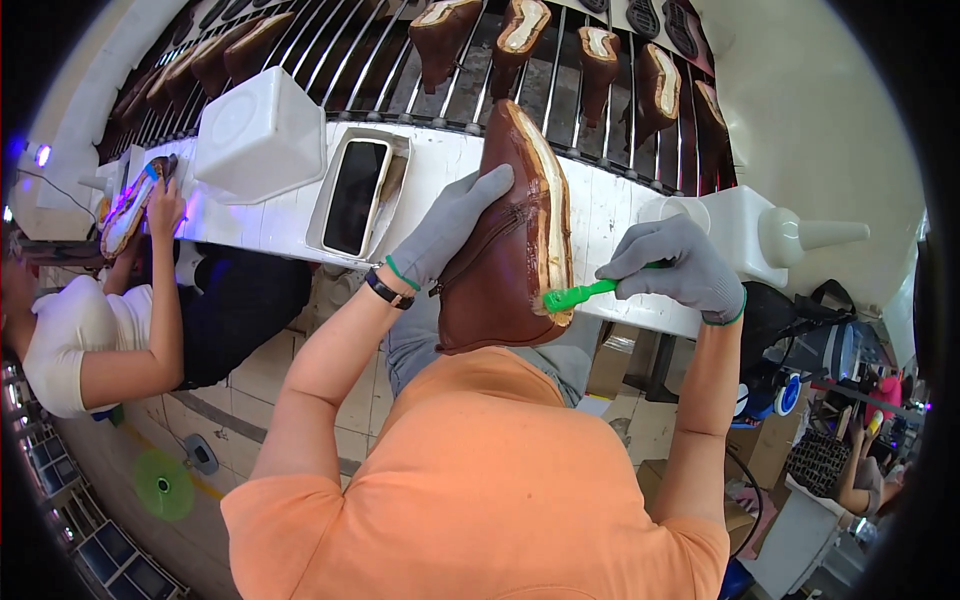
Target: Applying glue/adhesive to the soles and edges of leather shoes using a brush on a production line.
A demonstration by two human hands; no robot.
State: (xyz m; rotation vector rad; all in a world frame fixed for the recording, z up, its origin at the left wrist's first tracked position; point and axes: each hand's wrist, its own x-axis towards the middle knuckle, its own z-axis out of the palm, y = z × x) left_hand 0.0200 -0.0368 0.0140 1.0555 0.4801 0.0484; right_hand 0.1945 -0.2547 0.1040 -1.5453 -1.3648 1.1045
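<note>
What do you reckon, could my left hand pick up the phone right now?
Probably not without letting go: the left hand is holding the brown boot. Once freed, likely yes; the phone lies nearby on that side, with nothing visible over it.

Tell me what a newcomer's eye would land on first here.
Probably the brown zippered boot at the centre, in the gloved left hand, its pale underside facing right. Next, the bright green brush in the gloved right hand, bristles at the boot's lower end. Beyond the white table, more brown boots show their undersides on a metal rack.
</note>
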